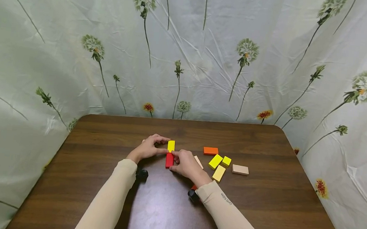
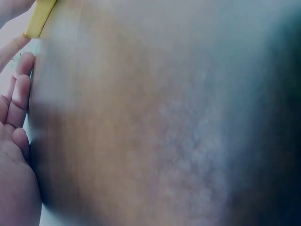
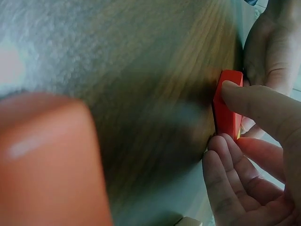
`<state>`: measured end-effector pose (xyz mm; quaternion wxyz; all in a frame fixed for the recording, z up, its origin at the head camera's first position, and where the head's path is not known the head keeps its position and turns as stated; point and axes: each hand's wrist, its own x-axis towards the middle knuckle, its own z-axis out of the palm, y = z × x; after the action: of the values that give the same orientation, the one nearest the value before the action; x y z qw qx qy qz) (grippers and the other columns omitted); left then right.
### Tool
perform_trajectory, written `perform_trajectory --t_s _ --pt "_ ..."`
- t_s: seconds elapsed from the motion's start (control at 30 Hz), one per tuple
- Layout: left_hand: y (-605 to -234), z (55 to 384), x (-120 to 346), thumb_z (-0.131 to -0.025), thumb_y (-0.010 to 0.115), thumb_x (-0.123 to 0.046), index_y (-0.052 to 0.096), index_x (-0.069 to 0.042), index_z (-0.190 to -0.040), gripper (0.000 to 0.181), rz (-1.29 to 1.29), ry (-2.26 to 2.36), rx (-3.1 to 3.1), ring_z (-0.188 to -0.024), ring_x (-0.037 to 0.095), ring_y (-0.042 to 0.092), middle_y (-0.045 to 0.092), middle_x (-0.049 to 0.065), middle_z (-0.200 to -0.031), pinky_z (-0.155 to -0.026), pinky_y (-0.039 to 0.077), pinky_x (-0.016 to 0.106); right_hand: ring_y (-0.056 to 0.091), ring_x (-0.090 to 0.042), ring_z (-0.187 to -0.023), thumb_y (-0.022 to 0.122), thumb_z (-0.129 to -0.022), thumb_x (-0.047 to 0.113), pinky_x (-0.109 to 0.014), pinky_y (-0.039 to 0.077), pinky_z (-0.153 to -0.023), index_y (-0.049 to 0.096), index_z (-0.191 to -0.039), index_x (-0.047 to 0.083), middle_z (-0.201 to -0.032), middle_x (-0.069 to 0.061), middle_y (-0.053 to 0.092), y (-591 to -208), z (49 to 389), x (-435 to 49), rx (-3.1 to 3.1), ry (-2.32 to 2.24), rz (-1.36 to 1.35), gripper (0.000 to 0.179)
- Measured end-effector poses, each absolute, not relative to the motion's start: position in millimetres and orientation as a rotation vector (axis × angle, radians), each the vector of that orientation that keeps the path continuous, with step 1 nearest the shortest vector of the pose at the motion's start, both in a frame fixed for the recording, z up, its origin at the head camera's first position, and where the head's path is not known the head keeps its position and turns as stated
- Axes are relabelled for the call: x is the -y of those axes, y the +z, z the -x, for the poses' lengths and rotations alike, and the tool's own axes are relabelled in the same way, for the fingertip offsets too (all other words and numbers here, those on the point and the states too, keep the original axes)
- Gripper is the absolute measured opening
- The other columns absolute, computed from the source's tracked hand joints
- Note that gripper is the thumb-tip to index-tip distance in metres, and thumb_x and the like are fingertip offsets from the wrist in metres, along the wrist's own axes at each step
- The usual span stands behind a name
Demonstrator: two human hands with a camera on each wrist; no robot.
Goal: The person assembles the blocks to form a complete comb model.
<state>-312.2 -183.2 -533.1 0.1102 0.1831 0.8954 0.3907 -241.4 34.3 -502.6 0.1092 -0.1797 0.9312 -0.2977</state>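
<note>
A yellow block and a red block lie end to end on the table, the yellow one farther away. My left hand holds the yellow block from the left, index finger at its far end and thumb near where the blocks meet. In the left wrist view only a corner of this yellow block shows. From the right, my right hand pinches the red block, thumb at the near end and index finger at the far end. The right wrist view shows the thumb on the red block.
Right of my hands lie an orange block, a yellow block, a small yellow block, a pale yellow block and a beige block. My right hand partly hides a cream block. An orange-red block sits below the right wrist.
</note>
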Motion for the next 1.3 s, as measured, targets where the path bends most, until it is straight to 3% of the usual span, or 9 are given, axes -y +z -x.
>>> perform_trajectory --t_s 0.23,0.47,0.57,0.7,0.8,1.3 --pt "-527 306 180 -0.096 0.082 -0.035 0.068 -0.017 -0.146 0.056 -0.570 1.120 -2.671 -0.123 0.029 0.060 0.067 0.010 -0.127 -0.108 0.033 0.063 0.062 -0.016 -0.091 0.090 -0.089 0.017 -0.034 0.060 -0.090 0.066 -0.146 0.003 -0.104 -0.009 0.070 -502 242 -37 -2.714 -0.903 0.501 0.063" --pt "-530 300 181 -0.094 0.085 -0.031 0.067 -0.015 -0.147 0.059 -0.692 1.097 -2.726 -0.128 0.031 0.061 0.067 0.010 -0.134 -0.114 0.049 0.056 0.062 -0.014 -0.088 0.090 -0.089 0.017 -0.030 0.059 -0.085 0.067 -0.144 0.001 -0.103 -0.008 0.072 -505 244 -39 -2.718 -0.942 0.544 0.061" --pt "-529 297 183 -0.092 0.086 -0.034 0.066 -0.015 -0.148 0.062 -0.738 1.070 -2.724 -0.140 0.035 0.057 0.063 0.011 -0.147 -0.120 0.043 0.061 0.061 -0.015 -0.088 0.090 -0.089 0.016 -0.031 0.059 -0.084 0.067 -0.144 0.001 -0.102 -0.008 0.072 -505 244 -38 -2.713 -0.945 0.540 0.061" --pt "-531 295 185 -0.093 0.085 -0.038 0.061 -0.014 -0.153 0.069 -0.765 1.036 -2.675 -0.159 0.039 0.040 0.049 0.013 -0.167 -0.131 0.023 0.067 0.059 -0.016 -0.087 0.090 -0.089 0.017 -0.031 0.058 -0.083 0.067 -0.144 0.000 -0.101 -0.008 0.069 -506 244 -38 -2.708 -0.932 0.521 0.062" --pt "-533 296 186 -0.093 0.085 -0.038 0.059 -0.014 -0.155 0.071 -0.755 1.025 -2.639 -0.165 0.039 0.028 0.042 0.014 -0.172 -0.133 0.009 0.070 0.058 -0.016 -0.087 0.091 -0.088 0.017 -0.030 0.057 -0.082 0.067 -0.143 0.000 -0.099 -0.008 0.068 -506 244 -38 -2.713 -0.917 0.516 0.062" --pt "-533 295 190 -0.092 0.085 -0.042 0.061 -0.019 -0.155 0.070 -0.698 1.046 -2.592 -0.168 0.037 0.020 0.037 0.010 -0.175 -0.133 0.001 0.068 0.058 -0.015 -0.088 0.091 -0.088 0.018 -0.031 0.057 -0.083 0.068 -0.143 0.001 -0.102 -0.007 0.070 -506 243 -35 -2.713 -0.909 0.499 0.062"
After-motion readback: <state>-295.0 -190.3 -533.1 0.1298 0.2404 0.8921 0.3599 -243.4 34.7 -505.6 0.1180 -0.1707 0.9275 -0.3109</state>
